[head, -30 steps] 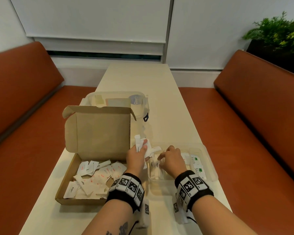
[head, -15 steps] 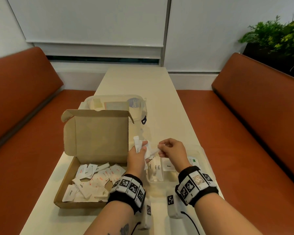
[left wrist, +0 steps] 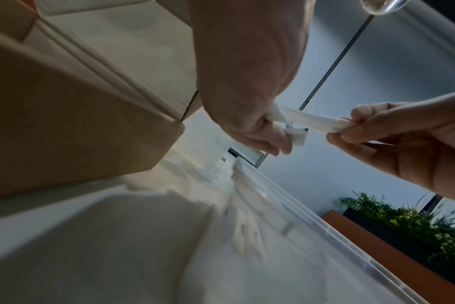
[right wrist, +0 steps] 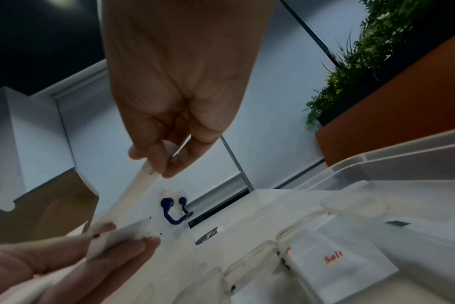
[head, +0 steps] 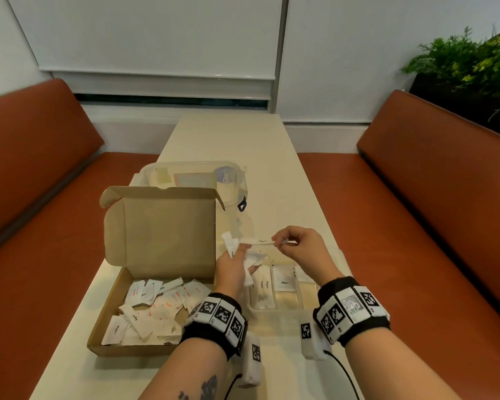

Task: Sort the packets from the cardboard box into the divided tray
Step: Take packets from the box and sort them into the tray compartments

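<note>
Over the cream table (head: 277,174), right hand (head: 299,249) pinches one stick packet (head: 257,241) from the bunch (head: 250,259) in the clenched left hand (head: 232,269) (draw slowly, freeing just one).

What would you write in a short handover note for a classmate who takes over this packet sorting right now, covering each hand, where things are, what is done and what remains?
Left hand: grips a bunch of white packets above the tray.
Right hand: pinches one end of a long stick packet, its other end at the left hand.
Cardboard box: open, on the table's left side, many packets inside.
Divided tray: right of the box; sugar sticks in one compartment, a pepper packet in the next.
Done: a few sorted.
Left: the handful, then the box.
</note>
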`<state>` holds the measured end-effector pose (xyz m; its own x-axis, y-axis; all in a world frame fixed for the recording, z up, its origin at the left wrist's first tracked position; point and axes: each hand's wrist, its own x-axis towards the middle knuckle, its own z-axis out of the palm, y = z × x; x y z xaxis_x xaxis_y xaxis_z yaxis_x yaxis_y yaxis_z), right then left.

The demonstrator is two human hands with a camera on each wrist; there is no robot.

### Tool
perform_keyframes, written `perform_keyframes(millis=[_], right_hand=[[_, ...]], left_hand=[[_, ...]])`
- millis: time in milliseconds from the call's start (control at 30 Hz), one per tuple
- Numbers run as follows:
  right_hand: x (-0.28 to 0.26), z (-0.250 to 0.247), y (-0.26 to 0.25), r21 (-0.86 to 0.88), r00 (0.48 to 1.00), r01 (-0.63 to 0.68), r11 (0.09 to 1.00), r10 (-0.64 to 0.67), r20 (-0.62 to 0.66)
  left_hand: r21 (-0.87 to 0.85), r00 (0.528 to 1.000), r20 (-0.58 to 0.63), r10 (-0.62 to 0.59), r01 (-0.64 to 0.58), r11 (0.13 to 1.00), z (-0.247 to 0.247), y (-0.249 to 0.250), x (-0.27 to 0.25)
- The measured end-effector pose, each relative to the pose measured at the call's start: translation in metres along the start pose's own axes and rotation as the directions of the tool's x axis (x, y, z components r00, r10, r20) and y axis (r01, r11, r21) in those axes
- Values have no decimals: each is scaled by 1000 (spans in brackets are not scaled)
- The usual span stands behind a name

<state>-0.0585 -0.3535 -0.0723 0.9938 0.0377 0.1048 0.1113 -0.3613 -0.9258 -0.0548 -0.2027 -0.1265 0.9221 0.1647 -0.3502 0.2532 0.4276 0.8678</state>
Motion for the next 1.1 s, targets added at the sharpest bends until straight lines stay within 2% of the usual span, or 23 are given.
perform_keyframes(millis=[167,333,467,567,633,800,967,1100], right_hand=[[5,-2,-6,-104,997,25,994,-33,-71],[7,2,-7,-214,998,58,975,-62,-10],[4,3,0,-149,995,0,989,15,100],[5,7,2,-37,996,-79,996,81,42],[10,10,4,-66,993,-121,990,121,-4],[13,16,7,-99,968,-235,967,242,70],[9,16,16,-75,928,-363,929,352,-126],[1,32,22,-178,912,-408,896,410,-27]], left_hand=[[-69,1000,0,1,-1,998,1,3,0],[-76,999,24,24,-22,997,-1,5,-1],[15,997,19,68,-69,998,-2,7,0],[19,996,53,69,-70,997,-1,8,-2],[27,995,77,63,-65,997,0,8,-2],[136,991,91,99,-110,985,0,7,2],[189,983,1,185,-181,965,-2,5,9],[225,976,-48,214,-199,954,-2,1,12]])
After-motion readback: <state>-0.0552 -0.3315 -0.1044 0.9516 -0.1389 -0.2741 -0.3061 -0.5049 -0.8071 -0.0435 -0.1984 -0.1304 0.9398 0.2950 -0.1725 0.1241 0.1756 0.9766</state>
